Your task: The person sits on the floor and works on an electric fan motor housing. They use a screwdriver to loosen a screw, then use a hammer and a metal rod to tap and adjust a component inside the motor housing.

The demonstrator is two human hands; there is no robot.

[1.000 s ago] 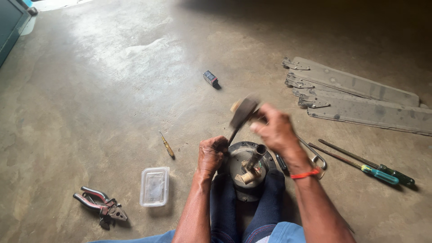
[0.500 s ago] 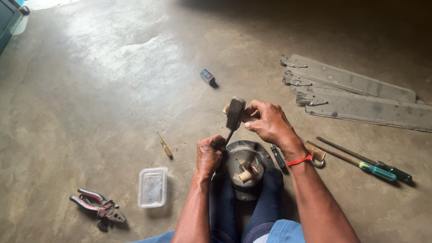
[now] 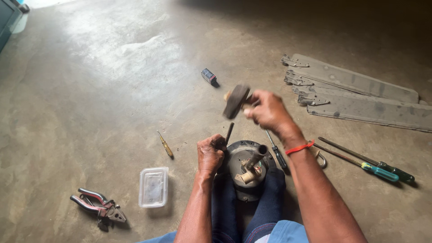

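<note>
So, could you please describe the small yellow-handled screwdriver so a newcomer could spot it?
Start at the round motor housing between the person's feet. Left of it, past the left hand, the yellow-handled screwdriver lies alone on the concrete floor. It is far shorter than the green-handled screwdrivers on the right.

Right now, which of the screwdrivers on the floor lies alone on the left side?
The small yellow-handled screwdriver, lying alone left of the left hand. The green-handled ones and the black-handled one lie to the right.

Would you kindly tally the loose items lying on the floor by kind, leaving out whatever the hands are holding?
Fan blades: 3
Screwdrivers: 4
Pliers: 1
Clear plastic box: 1
Small dark block: 1
Metal hook: 1
Total: 11
</note>
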